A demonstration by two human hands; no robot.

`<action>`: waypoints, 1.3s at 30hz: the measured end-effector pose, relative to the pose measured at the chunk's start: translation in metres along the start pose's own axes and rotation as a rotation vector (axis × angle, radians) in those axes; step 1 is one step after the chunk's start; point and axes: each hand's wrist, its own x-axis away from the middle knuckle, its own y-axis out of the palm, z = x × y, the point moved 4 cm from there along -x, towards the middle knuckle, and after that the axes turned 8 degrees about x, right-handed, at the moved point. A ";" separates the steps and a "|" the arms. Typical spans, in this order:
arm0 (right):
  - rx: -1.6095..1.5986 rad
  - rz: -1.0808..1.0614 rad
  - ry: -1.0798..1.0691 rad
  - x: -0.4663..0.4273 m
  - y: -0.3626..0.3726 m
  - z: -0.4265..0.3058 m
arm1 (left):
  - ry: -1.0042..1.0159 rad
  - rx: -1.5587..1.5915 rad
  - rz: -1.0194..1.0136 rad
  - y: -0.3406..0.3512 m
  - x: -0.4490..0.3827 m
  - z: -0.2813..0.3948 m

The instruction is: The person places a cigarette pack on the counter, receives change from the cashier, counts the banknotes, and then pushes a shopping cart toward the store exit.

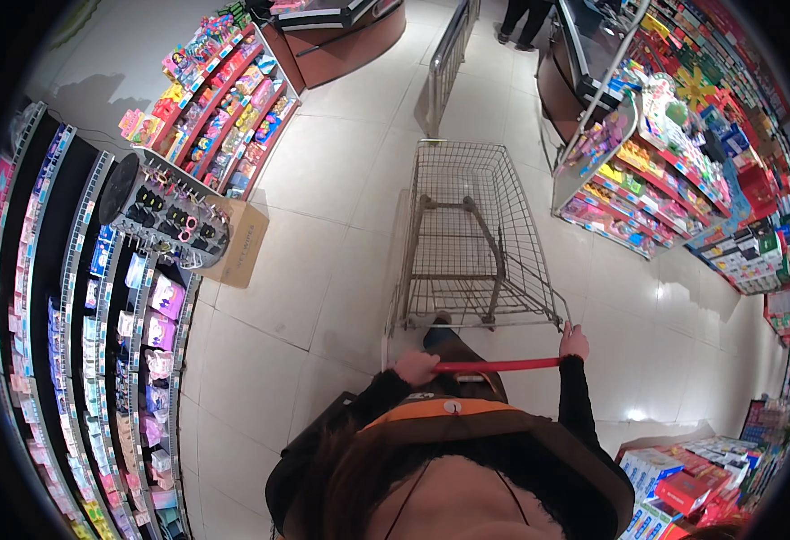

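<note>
A wire shopping cart (466,229) stands in front of me, its basket holding nothing that I can see. A red handle bar (499,365) runs across its near end. My left hand (417,368) is closed around the bar's left end. At the right end, my right hand (574,341) grips the handle near the corner of the metal frame. Both forearms are in black sleeves. One of my feet shows below the cart's near edge.
Shelves of packaged goods (159,331) line the left, with a rotating accessory rack (172,219) and a cardboard box (243,243). A metal railing (443,61) stands ahead between checkout counters (341,50). A person (522,20) stands beyond. Snack shelves (645,182) and stacked boxes (685,482) are at right.
</note>
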 end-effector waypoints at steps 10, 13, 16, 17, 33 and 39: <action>-0.111 -0.139 -0.154 -0.069 -0.014 -0.194 | -0.192 -0.040 -0.013 -0.145 -0.015 -0.116; -0.155 -0.199 -0.246 -0.093 -0.018 -0.263 | -0.274 -0.204 -0.099 -0.184 -0.030 -0.173; -0.181 -0.221 -0.379 -0.116 -0.028 -0.342 | -0.152 -0.285 0.169 -0.246 -0.043 -0.226; -0.198 -0.218 -0.389 -0.122 -0.030 -0.369 | -0.167 -0.321 0.186 -0.268 -0.049 -0.248; -0.349 -0.113 -0.267 -0.292 -0.089 -0.771 | 0.186 -0.419 0.291 -0.634 -0.245 -0.561; -0.428 -0.118 -0.174 -0.416 -0.092 -0.874 | 0.029 -0.446 0.200 -0.753 -0.375 -0.635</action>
